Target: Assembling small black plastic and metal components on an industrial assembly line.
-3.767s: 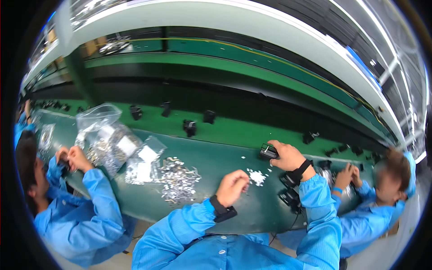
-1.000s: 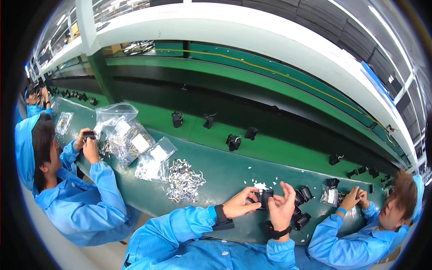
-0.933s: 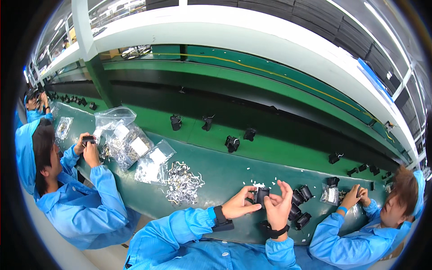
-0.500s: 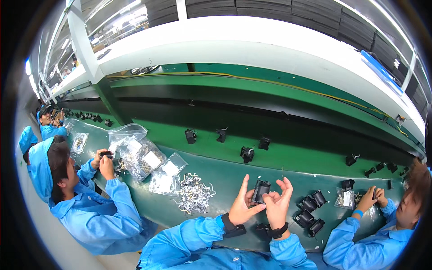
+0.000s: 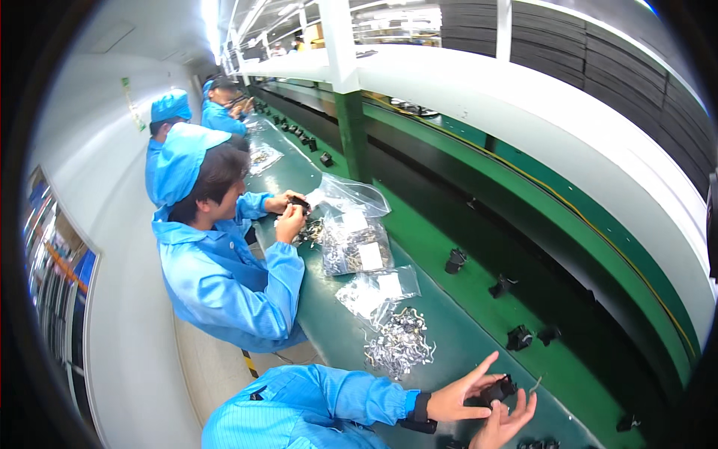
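A small black plastic housing [image 5: 496,391] is held between my two hands over the near edge of the green bench. My left hand [image 5: 454,398] grips it from the left, thumb below and fingers behind, with the index finger stretched out. From below, the thumb of my right hand [image 5: 502,428] presses on the housing while its other fingers are raised. A thin yellowish strip [image 5: 536,384] shows by the right fingertips; whether they hold it I cannot tell. To the left lies a heap of small metallic and white strip parts [image 5: 402,343].
Clear plastic bags [image 5: 357,251] of parts lie farther up the green bench [image 5: 329,310]. A co-worker in blue [image 5: 224,254] sits to my left, handling a dark part. Several black housings [image 5: 518,337] stand on the green strip [image 5: 426,247] beyond; more lie at the lower edge [image 5: 540,444].
My view has swung left, so my hands and the housing now appear at the lower right. Both hands still hold the housing. The co-worker on the right has left the view.
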{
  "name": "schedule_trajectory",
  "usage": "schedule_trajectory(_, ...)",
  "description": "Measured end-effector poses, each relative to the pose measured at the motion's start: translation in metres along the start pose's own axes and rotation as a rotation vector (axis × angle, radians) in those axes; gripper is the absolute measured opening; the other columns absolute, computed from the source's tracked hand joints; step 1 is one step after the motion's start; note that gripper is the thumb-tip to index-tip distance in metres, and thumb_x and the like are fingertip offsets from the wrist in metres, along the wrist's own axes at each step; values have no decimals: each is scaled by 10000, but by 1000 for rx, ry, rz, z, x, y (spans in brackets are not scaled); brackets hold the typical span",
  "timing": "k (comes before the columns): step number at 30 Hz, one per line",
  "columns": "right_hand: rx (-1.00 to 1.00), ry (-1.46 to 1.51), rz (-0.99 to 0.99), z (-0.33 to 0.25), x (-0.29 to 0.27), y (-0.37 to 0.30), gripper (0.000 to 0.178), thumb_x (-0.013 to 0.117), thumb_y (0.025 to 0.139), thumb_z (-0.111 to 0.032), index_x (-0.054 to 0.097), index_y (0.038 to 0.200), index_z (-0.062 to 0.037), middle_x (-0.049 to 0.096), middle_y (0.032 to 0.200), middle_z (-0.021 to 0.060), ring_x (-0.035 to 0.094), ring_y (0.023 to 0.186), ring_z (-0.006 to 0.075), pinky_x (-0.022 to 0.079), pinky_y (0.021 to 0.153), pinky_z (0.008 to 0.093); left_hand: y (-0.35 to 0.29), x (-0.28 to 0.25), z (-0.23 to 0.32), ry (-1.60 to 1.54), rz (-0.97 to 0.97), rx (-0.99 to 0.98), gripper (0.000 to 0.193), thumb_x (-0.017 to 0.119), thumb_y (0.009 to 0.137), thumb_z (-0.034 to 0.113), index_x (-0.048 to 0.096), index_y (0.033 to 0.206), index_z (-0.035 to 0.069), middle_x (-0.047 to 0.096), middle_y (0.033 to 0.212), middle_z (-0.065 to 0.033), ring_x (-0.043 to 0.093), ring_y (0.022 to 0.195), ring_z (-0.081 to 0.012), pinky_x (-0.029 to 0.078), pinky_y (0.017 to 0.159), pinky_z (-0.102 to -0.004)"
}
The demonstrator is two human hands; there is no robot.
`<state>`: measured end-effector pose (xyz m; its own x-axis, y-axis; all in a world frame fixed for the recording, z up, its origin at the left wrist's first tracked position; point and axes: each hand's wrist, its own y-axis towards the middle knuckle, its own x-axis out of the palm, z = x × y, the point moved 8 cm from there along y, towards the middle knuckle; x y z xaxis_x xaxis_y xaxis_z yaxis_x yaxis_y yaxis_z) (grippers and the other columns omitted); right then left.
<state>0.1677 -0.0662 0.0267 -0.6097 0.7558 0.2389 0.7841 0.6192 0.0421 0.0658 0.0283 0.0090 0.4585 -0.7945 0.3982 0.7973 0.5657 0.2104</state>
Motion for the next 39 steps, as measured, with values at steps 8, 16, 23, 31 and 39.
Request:
schedule_trajectory(8, -31, -94, 28, 0, -13, 14, 771, 739, 920, 21, 305, 1555, -29, 472, 1498, 182, 594, 1023, 227, 529, 898, 358, 0, -7, -7, -99, 25, -91, 839, 636, 1011, 112, 108, 1661, 47, 364, 1613, -165, 368, 1514, -253, 289, 1239, -414)
schedule_trajectory(16, -25, -135, 31, 5, -8, 11, 761, 734, 915, 40, 325, 1552, -37, 513, 1455, 185, 580, 934, 199, 529, 849, 332, 4, -9, -2, 107, -59, -20, 748, 560, 1049, 185, 152, 1658, 35, 332, 1632, -150, 366, 1495, -240, 343, 1203, -402)
schedule_trajectory(23, -33, -167, 66, 7, -9, 7, 780, 753, 896, 45, 337, 1551, -42, 540, 1401, 172, 594, 890, 191, 535, 837, 329, -1, -11, -16, 9, 80, -115, 753, 492, 1102, 159, 13, 1680, 99, 280, 1648, -143, 427, 1415, -195, 466, 1077, -344)
schedule_trajectory(31, -112, -138, 43, 11, -9, 6, 831, 798, 858, 47, 342, 1548, -38, 531, 1427, 181, 594, 893, 183, 529, 809, 299, 0, -4, -16, -63, 34, -122, 839, 546, 1082, 94, -42, 1678, 136, 414, 1578, -146, 527, 1346, -194, 475, 1070, -337)
schedule_trajectory(39, -122, -115, 31, -1, 2, 4, 875, 832, 841, 29, 330, 1555, -34, 521, 1451, 191, 599, 941, 187, 531, 811, 292, 6, -7, -12, -8, 37, -45, 834, 553, 1085, 128, -29, 1682, 129, 491, 1460, -130, 535, 1251, -172, 483, 1003, -339)
